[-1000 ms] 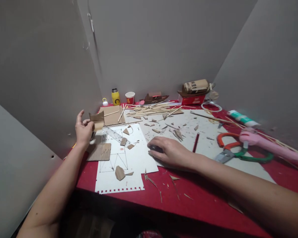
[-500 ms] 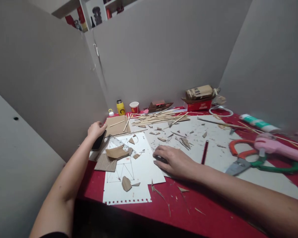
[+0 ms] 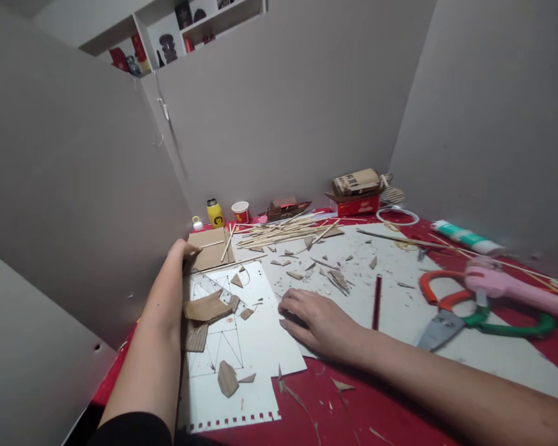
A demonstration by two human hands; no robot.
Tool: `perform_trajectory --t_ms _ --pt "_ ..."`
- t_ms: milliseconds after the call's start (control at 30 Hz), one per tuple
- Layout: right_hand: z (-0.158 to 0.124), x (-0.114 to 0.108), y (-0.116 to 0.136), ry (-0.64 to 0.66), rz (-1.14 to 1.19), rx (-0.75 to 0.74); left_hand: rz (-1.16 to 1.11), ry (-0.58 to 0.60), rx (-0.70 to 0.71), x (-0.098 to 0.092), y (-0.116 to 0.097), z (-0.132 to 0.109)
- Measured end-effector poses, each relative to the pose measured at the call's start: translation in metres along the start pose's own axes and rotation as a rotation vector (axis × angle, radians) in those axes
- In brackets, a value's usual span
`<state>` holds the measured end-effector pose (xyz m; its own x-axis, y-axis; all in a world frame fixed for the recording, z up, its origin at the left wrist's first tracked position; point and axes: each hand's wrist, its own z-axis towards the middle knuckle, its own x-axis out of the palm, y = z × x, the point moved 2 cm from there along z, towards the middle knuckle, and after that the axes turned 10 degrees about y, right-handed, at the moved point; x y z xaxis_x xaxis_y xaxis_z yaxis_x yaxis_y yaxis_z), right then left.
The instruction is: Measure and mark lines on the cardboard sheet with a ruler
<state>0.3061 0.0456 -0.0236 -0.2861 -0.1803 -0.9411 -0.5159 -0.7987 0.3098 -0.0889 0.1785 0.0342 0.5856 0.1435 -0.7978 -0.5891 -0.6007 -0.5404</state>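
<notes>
My left hand (image 3: 183,249) reaches to the left edge of a flat cardboard piece (image 3: 204,259); most of its fingers are hidden. My right hand (image 3: 312,317) rests on the right edge of a torn-out sheet of paper (image 3: 260,396). Its fingers are curved, with the thumb apart from them and a dark shadow between. Line drawings in frames mark the sheet. A clear ruler (image 3: 209,285), a curled cardboard piece (image 3: 207,308), a corrugated piece (image 3: 196,339) and small scraps lie on or beside it.
Thin wooden sticks (image 3: 279,234) lie piled at the back. On the right are scissors (image 3: 446,325), a pink glue gun (image 3: 506,279), a dark red pencil (image 3: 377,303) and a green-white tube (image 3: 467,237). A yellow bottle (image 3: 215,214) and paper cup (image 3: 240,214) stand by the wall.
My left arm has shifted inward and forward, now covering the dark phone-like object and the sheet's left edge. My right hand stays by the sheet's edge. The view has tilted slightly.
</notes>
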Motion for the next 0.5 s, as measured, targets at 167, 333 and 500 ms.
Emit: perform_trajectory --t_ms 167,333,500 --pt "0.0007 -0.0009 0.0011 -0.016 -0.002 -0.001 -0.099 0.025 -0.002 -0.0013 0.0026 0.0011" --pt "0.0015 -0.0016 0.0009 -0.025 -0.009 -0.007 -0.161 0.032 -0.014 0.0019 0.0017 0.0027" --pt "0.0021 -0.0019 0.0006 -0.024 -0.005 -0.009 -0.198 0.038 -0.024 0.0057 -0.002 0.0046"
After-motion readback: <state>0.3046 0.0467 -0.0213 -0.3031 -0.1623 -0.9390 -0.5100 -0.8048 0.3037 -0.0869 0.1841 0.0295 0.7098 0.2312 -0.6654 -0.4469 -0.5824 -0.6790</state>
